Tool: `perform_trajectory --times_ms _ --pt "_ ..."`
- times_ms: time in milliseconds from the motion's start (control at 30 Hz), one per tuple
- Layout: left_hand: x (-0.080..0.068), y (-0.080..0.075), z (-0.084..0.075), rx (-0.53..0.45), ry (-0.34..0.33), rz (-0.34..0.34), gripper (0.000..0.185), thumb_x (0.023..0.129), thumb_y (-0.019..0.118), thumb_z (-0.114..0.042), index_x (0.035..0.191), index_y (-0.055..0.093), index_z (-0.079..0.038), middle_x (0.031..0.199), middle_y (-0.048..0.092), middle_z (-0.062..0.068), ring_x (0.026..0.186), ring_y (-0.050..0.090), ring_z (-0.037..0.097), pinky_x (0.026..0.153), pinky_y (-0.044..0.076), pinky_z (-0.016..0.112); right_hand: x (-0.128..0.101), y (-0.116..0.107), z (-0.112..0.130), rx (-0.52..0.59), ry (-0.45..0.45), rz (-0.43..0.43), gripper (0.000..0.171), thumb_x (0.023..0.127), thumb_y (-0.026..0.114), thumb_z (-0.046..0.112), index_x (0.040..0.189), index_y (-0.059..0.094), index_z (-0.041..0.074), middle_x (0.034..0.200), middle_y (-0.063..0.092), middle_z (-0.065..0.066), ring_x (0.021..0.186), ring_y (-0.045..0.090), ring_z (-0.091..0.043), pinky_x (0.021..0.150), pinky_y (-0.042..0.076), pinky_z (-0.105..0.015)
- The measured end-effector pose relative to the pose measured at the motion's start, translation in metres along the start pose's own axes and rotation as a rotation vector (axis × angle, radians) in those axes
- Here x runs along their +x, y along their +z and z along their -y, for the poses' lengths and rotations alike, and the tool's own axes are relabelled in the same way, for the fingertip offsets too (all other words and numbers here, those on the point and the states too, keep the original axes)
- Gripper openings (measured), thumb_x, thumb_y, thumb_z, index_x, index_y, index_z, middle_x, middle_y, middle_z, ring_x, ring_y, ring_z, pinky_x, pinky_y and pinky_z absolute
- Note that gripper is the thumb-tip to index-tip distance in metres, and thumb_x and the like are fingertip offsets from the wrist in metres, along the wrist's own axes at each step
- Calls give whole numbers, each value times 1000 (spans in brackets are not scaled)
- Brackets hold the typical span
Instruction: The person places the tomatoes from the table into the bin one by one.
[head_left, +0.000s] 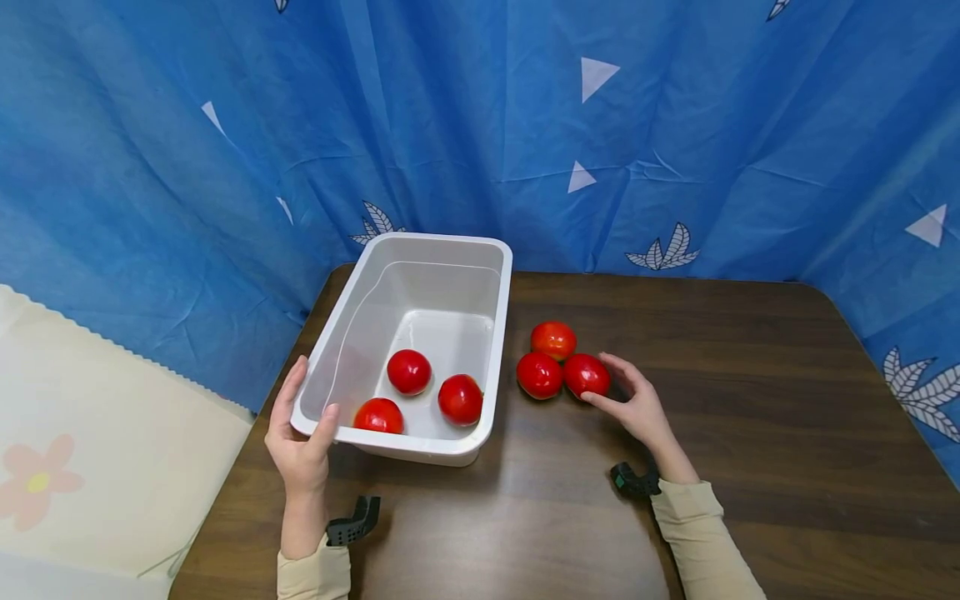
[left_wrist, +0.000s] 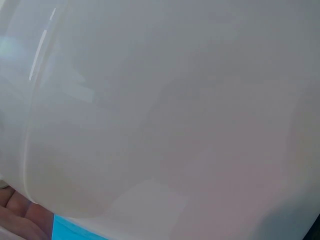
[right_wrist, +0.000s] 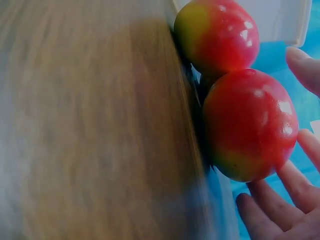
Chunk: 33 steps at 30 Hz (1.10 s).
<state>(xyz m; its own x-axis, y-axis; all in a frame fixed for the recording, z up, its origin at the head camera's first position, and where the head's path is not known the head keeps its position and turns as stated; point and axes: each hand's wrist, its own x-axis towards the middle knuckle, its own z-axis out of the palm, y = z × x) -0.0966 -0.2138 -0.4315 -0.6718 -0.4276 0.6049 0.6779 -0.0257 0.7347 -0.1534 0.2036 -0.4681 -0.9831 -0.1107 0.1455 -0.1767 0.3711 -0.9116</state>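
A white plastic bin (head_left: 493, 367) stands at the table's left side. My left hand (head_left: 300, 450) grips its near left corner, thumb over the rim and fingers along the outside. In the left wrist view the bin's wall (left_wrist: 165, 110) fills nearly everything. Three glossy red fruits lie in the bin, one a red fruit (head_left: 408, 372) near its middle. To its right, three more are clustered on the table. My right hand (head_left: 637, 408) is spread around the rightmost fruit (head_left: 587, 376), fingers beside it; the right wrist view shows the thumb (right_wrist: 305, 70) apart from this red fruit (right_wrist: 250, 125), which has a yellow-green patch.
Just left of that fruit lies another red fruit (head_left: 539, 375), with an orange-red fruit (head_left: 553, 340) behind them. A blue curtain (head_left: 480, 125) hangs along the back edge of the dark wooden table (head_left: 750, 400). Pale cloth (head_left: 97, 417) lies beyond the left edge.
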Motion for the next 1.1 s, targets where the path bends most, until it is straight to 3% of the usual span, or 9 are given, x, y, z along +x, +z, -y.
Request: perform_trajectory --times_ms 167,333,900,1100 --pt "0 0 0 2 -1 -2 55 72 57 16 126 50 12 135 48 23 115 47 34 91 48 29 5 3 -29 0 11 14 68 78 76 12 137 44 7 143 39 -16 128 39 -35 105 31 -51" --pt "0 0 0 12 -2 -2 55 72 57 15 126 50 11 135 47 23 115 47 34 91 48 29 5 6 -37 2 8 -3 69 76 78 17 136 45 9 143 40 -14 128 40 -34 105 32 -48" --pt "-1 -1 1 0 3 5 55 72 57 16 126 50 12 135 47 24 115 47 34 91 48 30 6 2 -35 -3 17 -15 65 79 76 19 135 45 6 140 43 -15 123 45 -33 101 37 -49" --pt "0 -1 0 2 -8 6 55 73 57 15 127 50 11 135 48 23 115 47 33 91 48 29 4 0 -18 -2 16 -3 63 80 74 13 135 45 3 140 42 -18 122 46 -35 101 36 -51"
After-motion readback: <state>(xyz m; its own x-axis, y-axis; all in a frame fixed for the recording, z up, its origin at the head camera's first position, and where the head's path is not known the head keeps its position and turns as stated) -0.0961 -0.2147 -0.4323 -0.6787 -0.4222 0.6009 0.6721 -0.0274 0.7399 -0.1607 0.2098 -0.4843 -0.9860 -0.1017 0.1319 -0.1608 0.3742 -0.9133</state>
